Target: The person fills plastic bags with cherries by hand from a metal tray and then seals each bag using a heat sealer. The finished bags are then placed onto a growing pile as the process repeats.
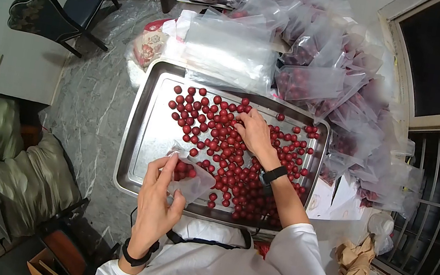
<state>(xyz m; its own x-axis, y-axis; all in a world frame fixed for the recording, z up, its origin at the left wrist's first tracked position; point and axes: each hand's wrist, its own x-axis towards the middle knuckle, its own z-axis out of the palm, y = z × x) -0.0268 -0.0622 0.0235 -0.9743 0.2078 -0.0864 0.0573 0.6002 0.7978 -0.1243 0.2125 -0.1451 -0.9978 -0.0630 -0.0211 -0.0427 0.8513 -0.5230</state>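
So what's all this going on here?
A person is handling small round red fruits spread over a metal tray. The left hand holds a clear plastic bag with some fruits already inside, while the right hand reaches in among the loose ones. Many filled bags are piled beyond the tray and along its right side.

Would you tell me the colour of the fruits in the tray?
The fruits are dark red, clearest in the head view.

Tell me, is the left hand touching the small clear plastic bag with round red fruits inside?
Touching. The head view shows the left hand with its fingertips on the edge of the clear plastic bag.
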